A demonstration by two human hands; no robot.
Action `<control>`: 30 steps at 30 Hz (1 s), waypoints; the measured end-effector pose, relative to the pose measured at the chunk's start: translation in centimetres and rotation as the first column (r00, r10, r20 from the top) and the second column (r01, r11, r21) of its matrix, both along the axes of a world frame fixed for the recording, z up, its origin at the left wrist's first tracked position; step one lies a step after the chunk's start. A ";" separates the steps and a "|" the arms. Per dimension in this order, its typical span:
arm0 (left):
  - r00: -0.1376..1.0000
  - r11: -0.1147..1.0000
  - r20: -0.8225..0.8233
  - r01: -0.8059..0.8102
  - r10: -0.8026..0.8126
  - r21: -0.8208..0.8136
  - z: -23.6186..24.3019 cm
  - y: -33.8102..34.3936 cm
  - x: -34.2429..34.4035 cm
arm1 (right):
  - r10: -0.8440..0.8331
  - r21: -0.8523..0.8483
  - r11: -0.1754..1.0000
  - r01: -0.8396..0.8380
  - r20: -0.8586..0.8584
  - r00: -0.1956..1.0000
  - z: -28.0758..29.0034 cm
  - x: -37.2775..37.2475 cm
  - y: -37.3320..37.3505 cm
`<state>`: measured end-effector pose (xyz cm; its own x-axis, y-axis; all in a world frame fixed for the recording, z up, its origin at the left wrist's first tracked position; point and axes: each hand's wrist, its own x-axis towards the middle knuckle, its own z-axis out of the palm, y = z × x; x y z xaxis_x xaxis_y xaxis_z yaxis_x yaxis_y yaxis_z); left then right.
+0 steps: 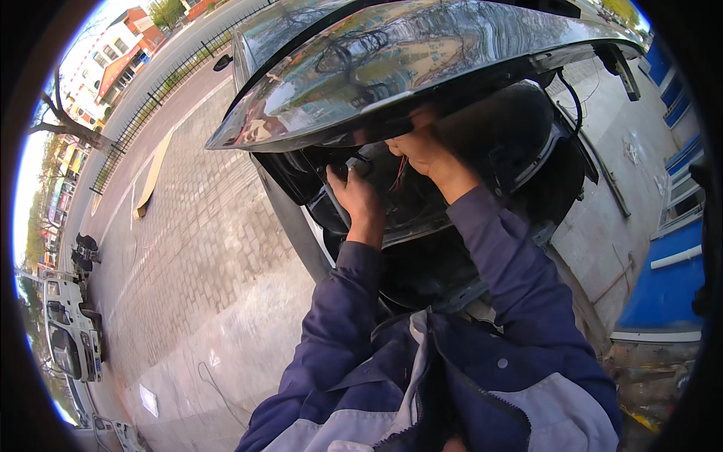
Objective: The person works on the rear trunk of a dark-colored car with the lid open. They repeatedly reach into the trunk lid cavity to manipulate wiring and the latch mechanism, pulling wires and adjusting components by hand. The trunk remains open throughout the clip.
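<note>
A glossy dark trunk lid (376,79) is raised in front of me and reflects trees and sky. Both my arms reach in under its lower edge. My left hand (356,197) is near the left end of the opening, thumb and fingers curled around a small dark part that I cannot make out. My right hand (431,157) is up against the underside of the lid with its fingers closed; what they grip is hidden. Thin red wires (401,172) hang just left of that hand. Below lies the dark trunk opening (497,135).
A black bent rod or hose (574,98) stands at the trunk's right side. Paving (203,256) stretches to the left, with a long board (154,173) on it. A white vehicle (69,331) is parked far left. At right is a blue-and-white structure (663,290).
</note>
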<state>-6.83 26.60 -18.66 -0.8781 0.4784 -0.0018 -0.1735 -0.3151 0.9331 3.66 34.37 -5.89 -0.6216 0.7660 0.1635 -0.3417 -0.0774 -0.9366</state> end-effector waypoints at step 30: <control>0.885 0.953 0.358 0.295 -0.297 0.063 2.3 1.8 -6.1 | -0.134 0.534 0.843 0.069 0.083 0.988 -1.6 -1.4 3.0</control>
